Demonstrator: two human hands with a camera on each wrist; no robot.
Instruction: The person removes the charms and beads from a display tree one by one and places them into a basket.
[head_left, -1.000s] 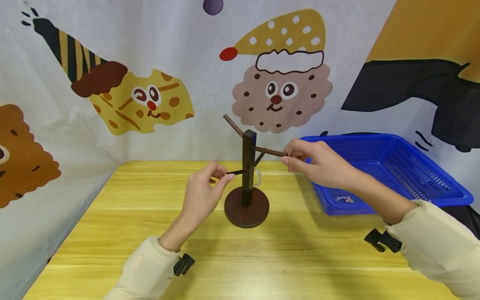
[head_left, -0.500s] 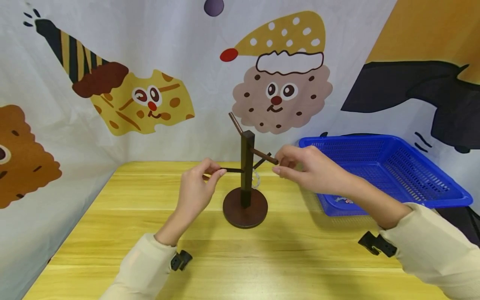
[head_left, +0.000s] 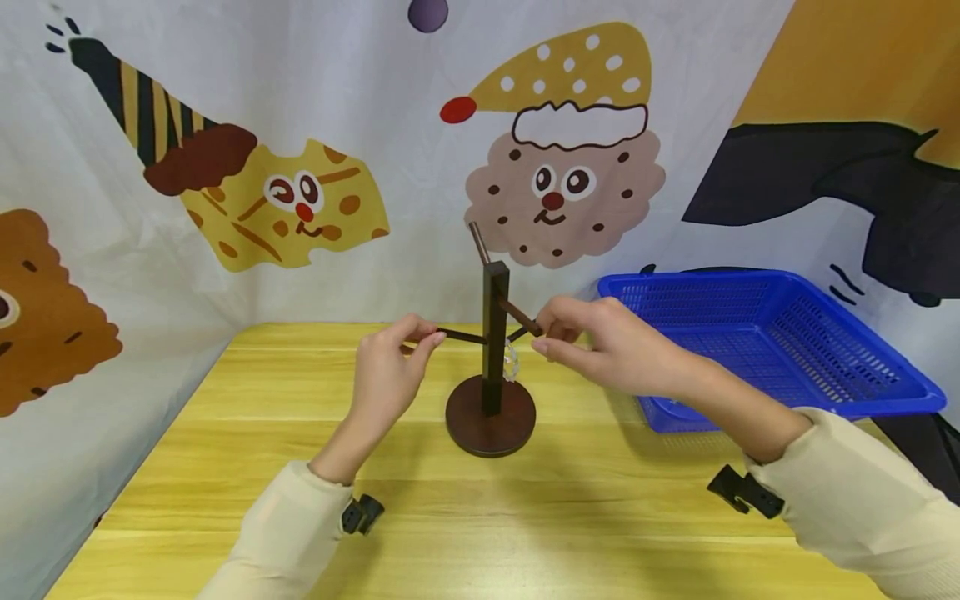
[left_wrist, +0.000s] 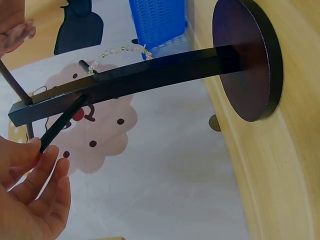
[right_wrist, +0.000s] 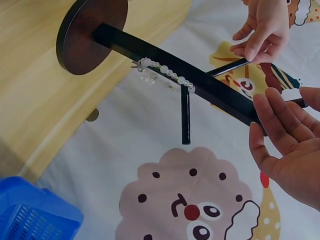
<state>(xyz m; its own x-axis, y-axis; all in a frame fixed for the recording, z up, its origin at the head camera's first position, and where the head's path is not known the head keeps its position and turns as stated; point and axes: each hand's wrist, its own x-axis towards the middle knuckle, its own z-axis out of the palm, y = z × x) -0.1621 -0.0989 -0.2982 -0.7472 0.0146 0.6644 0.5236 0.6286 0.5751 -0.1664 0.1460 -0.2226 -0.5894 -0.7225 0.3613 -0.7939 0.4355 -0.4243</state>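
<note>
A dark brown wooden stand (head_left: 494, 358) rises upright from a round base (head_left: 491, 437) on the table, with several thin pegs sticking out of its post. My left hand (head_left: 386, 362) pinches the end of the left peg (head_left: 461, 336) between thumb and fingers. On the other side, my right hand (head_left: 615, 346) holds the tip of the upper right peg (head_left: 516, 314). A bracelet of clear and greenish beads (right_wrist: 170, 73) hangs on a rear peg (right_wrist: 185, 120), partly behind the post in the head view. The top peg (head_left: 478, 242) slants up and back, untouched.
A blue perforated plastic basket (head_left: 795, 400) stands at the right, its near left part hidden behind my right forearm. Behind the wooden table (head_left: 300, 433) hangs a white cloth (head_left: 420, 275) printed with cartoon biscuits.
The stand has turned clockwise as seen from above. The right peg swung toward me with my right hand, and the left peg swung back with my left hand. The top peg shifted right.
</note>
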